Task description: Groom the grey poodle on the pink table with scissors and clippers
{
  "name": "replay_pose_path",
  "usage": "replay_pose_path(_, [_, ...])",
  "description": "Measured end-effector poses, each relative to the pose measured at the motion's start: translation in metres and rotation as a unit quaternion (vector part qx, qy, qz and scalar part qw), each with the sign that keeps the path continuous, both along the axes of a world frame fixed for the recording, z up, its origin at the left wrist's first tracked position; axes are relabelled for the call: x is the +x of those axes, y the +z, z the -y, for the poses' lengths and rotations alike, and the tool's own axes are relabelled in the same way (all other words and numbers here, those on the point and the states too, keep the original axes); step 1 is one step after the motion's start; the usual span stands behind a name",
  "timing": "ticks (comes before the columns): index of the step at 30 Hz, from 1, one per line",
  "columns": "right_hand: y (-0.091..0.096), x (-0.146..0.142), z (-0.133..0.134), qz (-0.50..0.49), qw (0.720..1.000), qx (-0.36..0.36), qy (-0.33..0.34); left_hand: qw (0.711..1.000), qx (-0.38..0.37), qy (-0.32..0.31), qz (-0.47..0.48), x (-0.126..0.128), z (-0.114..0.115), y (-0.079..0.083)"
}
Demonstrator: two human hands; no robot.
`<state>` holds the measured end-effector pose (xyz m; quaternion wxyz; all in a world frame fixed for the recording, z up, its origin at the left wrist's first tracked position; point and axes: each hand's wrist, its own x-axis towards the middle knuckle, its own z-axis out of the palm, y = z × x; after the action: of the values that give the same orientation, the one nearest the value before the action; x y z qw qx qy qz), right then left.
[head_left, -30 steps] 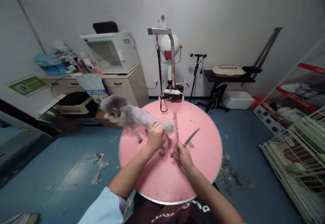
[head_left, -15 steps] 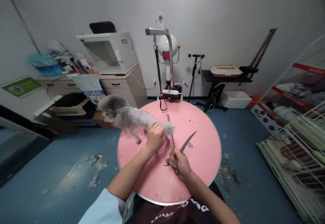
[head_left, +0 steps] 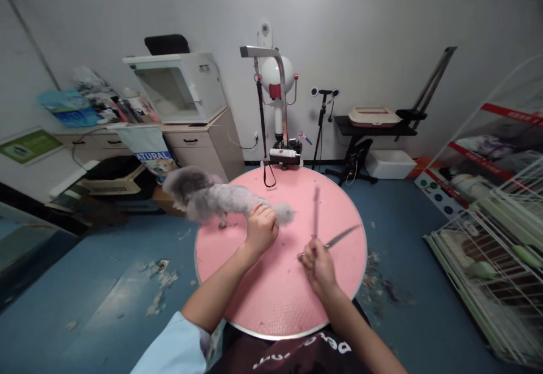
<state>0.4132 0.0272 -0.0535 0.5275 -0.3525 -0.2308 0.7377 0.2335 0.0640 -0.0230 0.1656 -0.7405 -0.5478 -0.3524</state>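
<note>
A small grey poodle (head_left: 207, 195) stands on the left side of a round pink grooming table (head_left: 271, 295), head toward the left. My left hand (head_left: 260, 228) is closed on the dog's hindquarters, just in front of its fluffy tail (head_left: 283, 213). My right hand (head_left: 317, 261) is over the table's right half, closed round a comb (head_left: 315, 211) pointing away from me and a pair of scissors (head_left: 341, 236) pointing right. The tools are clear of the dog.
A grooming arm with a black loop (head_left: 266, 108) rises at the table's far edge beside a white dryer (head_left: 276, 80). Cabinets and a white box (head_left: 178, 88) stand left, a black stand (head_left: 373, 128) at the back, wire cages (head_left: 496, 249) right. Fur clippings lie on the blue floor.
My right hand has swung to the right with the comb and scissors, away from the dog's tail. The dog has shifted a little and lowered its front. My left hand keeps its hold.
</note>
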Motion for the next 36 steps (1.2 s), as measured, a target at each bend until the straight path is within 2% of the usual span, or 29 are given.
replay_pose_path(2, [0.004, -0.01, 0.005, 0.004, 0.997, 0.005, 0.08, 1.0, -0.008, -0.001, -0.004, 0.0, 0.0, 0.0])
replay_pose_path(4, [0.01, -0.01, 0.005, -0.032, 0.994, 0.035, 0.102, 1.0, -0.017, -0.004, -0.007, -0.001, 0.001, -0.001])
replay_pose_path(7, [0.006, 0.007, -0.005, -0.018, 0.998, 0.058, 0.009, 1.0, -0.026, 0.005, -0.005, -0.004, 0.003, -0.001])
replay_pose_path(9, [-0.013, 0.021, -0.014, 0.092, 0.994, 0.028, -0.043, 1.0, -0.024, 0.013, -0.002, -0.006, 0.003, 0.0])
replay_pose_path(10, [-0.027, 0.027, -0.017, 0.17, 0.984, 0.005, -0.045, 1.0, -0.021, 0.013, -0.001, -0.008, 0.003, 0.0])
replay_pose_path(12, [-0.054, 0.037, -0.019, 0.326, 0.945, -0.008, 0.012, 1.0, -0.016, 0.008, -0.001, -0.01, 0.003, -0.001])
replay_pose_path(14, [-0.069, 0.045, -0.019, 0.449, 0.888, 0.047, 0.081, 1.0, -0.015, 0.0, -0.004, -0.011, 0.003, -0.001])
replay_pose_path(16, [-0.065, 0.046, -0.021, 0.516, 0.839, 0.141, 0.094, 1.0, -0.013, -0.008, -0.008, -0.011, 0.003, -0.001])
replay_pose_path(18, [-0.044, 0.037, -0.025, 0.52, 0.824, 0.218, 0.056, 1.0, -0.012, -0.013, -0.015, -0.011, 0.004, -0.001])
replay_pose_path(19, [-0.03, 0.029, -0.029, 0.499, 0.832, 0.239, 0.037, 1.0, -0.017, -0.015, -0.019, -0.01, 0.005, -0.001])
replay_pose_path(22, [0.012, -0.001, -0.044, 0.402, 0.882, 0.245, 0.02, 0.999, -0.04, -0.021, -0.028, -0.009, 0.007, 0.0])
replay_pose_path(25, [0.034, -0.016, -0.058, 0.345, 0.902, 0.258, -0.021, 0.998, -0.044, -0.03, -0.028, -0.011, 0.009, 0.0])
replay_pose_path(28, [0.035, -0.003, -0.069, 0.343, 0.895, 0.256, -0.124, 0.999, -0.037, -0.022, -0.021, -0.014, 0.011, 0.0])
replay_pose_path(30, [0.029, 0.01, -0.074, 0.34, 0.899, 0.222, -0.166, 0.999, -0.03, -0.01, -0.018, -0.017, 0.011, -0.001])
replay_pose_path(31, [0.026, 0.014, -0.074, 0.332, 0.908, 0.199, -0.16, 1.0, -0.026, -0.006, -0.017, -0.018, 0.011, -0.001])
replay_pose_path(33, [0.022, 0.016, -0.07, 0.303, 0.933, 0.161, -0.104, 1.0, -0.024, -0.003, -0.015, -0.019, 0.01, -0.001])
replay_pose_path(36, [0.024, -0.002, -0.058, 0.252, 0.953, 0.169, -0.018, 0.999, -0.033, -0.01, -0.014, -0.018, 0.008, 0.001])
